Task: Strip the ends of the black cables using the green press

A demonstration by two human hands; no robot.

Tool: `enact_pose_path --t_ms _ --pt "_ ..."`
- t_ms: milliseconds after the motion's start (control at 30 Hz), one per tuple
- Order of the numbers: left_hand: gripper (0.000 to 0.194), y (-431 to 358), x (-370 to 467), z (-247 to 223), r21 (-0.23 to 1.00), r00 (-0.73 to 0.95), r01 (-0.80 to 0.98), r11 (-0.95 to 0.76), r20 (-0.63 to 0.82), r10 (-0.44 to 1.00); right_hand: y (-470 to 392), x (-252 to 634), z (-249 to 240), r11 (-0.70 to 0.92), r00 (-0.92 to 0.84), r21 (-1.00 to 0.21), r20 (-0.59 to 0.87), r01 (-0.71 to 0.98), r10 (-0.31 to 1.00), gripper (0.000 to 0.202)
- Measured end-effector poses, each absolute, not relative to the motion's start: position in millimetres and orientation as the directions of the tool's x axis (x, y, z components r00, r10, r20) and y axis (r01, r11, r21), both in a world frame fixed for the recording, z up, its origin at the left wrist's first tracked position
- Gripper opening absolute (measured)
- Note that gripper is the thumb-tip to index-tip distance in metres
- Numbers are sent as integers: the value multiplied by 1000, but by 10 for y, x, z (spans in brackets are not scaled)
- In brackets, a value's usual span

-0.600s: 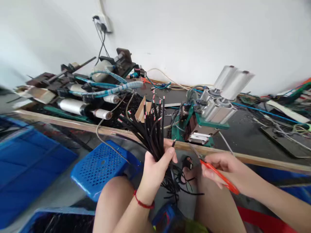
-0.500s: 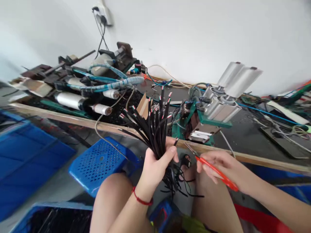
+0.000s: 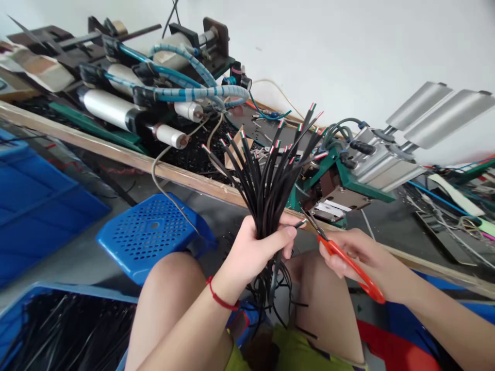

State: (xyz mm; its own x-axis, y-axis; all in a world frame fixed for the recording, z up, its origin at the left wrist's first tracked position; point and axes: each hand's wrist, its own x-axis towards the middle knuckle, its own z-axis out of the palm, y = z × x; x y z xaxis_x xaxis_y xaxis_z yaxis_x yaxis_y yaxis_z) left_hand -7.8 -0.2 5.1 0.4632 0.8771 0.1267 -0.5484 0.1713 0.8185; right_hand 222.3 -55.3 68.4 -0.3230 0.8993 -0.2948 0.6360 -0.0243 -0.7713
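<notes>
My left hand (image 3: pixel 259 247) is wrapped round a thick bundle of black cables (image 3: pixel 266 190), whose upper ends fan out and show red, white and green wire tips. One cable end sticks out to the right between thumb and fingers. Lower down, the bundle's thin tails hang between my knees. My right hand (image 3: pixel 356 257) holds red-handled scissors (image 3: pixel 348 263), their metal blades pointing up and left, close to that single cable end.
Behind the hands runs a workbench (image 3: pixel 193 180) with cylinders and blue hoses (image 3: pixel 170 93) at left, and a green-framed press (image 3: pixel 348 180) at right. A blue stool (image 3: pixel 150 232), a blue crate of black cables (image 3: pixel 73 324) and another blue bin (image 3: pixel 42 206) stand at left.
The view has shifted and the bench machines appear larger. The bundle sits slightly further right and higher in view, and the scissor blades are nearer to the single cable end.
</notes>
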Motion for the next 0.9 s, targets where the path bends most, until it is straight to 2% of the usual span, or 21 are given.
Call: enact_pose_path --t_ms 167,300,733,900 --pt "20 -4 -75 2 838 464 -517 173 104 880 -567 2201 673 38 -336 -745 -254 667 907 85" --pt "15 -17 -76 10 845 468 -511 158 119 876 -560 2195 674 62 -348 -730 -249 681 904 86" --pt "10 -11 -79 15 847 462 -509 152 120 879 -549 2206 667 49 -330 -703 -269 709 905 86" --pt "11 -13 -82 30 856 459 -496 147 115 881 -553 2215 646 59 -338 -728 -244 684 909 82"
